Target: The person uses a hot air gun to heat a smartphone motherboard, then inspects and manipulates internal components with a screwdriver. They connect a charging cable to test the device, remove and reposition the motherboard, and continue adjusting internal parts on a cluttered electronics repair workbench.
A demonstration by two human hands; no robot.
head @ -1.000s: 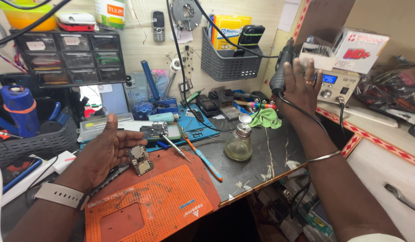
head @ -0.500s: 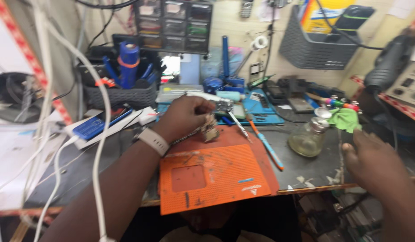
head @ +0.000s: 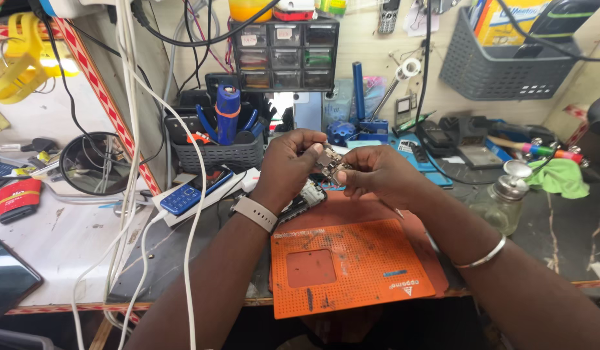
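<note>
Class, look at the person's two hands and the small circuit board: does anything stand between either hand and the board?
Nothing visible does. The left hand and right hand both pinch the small metallic circuit board directly, above the orange perforated work mat.

Bright, even light falls from above and a little left. The white surface (head: 66, 240) at left nearly washes out, and a small glow flares behind the hands. Soft shadows pool under the forearms on the orange mat (head: 352, 272). Focus is sharp centrally; the edges bow, wide-angle.
</note>
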